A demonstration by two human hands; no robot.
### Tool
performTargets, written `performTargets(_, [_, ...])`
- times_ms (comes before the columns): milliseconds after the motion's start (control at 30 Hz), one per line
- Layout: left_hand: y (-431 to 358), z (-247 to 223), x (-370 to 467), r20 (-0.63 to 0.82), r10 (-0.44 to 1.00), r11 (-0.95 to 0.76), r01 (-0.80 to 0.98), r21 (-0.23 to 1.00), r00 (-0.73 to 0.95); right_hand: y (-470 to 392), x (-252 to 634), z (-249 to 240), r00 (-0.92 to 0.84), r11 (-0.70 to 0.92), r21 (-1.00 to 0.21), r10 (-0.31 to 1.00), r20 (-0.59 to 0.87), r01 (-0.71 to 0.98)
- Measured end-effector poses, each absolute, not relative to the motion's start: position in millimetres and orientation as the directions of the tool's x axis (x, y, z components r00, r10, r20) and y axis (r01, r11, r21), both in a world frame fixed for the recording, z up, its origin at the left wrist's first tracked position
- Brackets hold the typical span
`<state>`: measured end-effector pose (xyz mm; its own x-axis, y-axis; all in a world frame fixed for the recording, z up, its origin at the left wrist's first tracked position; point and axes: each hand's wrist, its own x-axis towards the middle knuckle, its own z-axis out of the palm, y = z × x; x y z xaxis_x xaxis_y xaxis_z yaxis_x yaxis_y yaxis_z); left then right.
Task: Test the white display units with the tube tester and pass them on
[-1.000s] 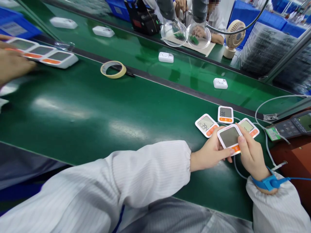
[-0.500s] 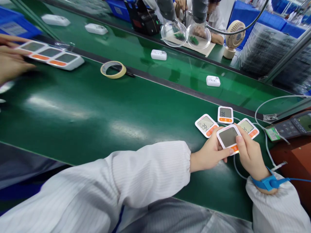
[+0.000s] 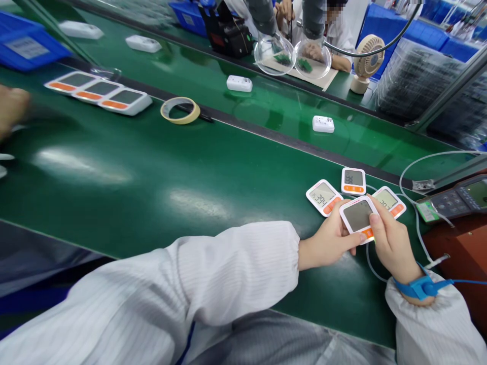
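Note:
Between both hands I hold a white digital meter [image 3: 358, 215] with a grey, blank-looking screen and orange buttons. My left hand [image 3: 330, 241] grips its left and lower side, the thumb by the buttons. My right hand [image 3: 393, 241], with a blue wrist strap [image 3: 420, 287], holds its right side, thumb on the front. Just behind lie three similar meters: one at the left [image 3: 323, 196] and one at the back [image 3: 353, 180], both showing digits, and one at the right [image 3: 388, 201], partly covered by my right fingers. Thin pale tubing runs beneath them.
Three more meters [image 3: 99, 93] stand in a row at the far left, near another person's blurred hand [image 3: 13, 109]. A tape roll [image 3: 180, 111] lies by the dark rail. White units [image 3: 239, 83] sit on the green belt beyond. A handheld instrument [image 3: 456, 197] rests at the right.
The other person's hand has let go of the meter row and drawn back left; the row now sits further right. The white units on the belt have shifted left. My hands stay still.

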<state>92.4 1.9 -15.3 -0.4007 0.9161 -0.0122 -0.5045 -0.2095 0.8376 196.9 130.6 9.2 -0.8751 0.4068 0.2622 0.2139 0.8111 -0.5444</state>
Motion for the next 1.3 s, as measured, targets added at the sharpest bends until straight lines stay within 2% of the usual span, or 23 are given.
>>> performTargets(1300, [2.2,-14.3,91.6,-0.052,0.913,-0.185,-0.525,0.831,-0.404,130.4,196.0,10.1,-0.885,0.797,-0.563,0.405,0.229,0.219])
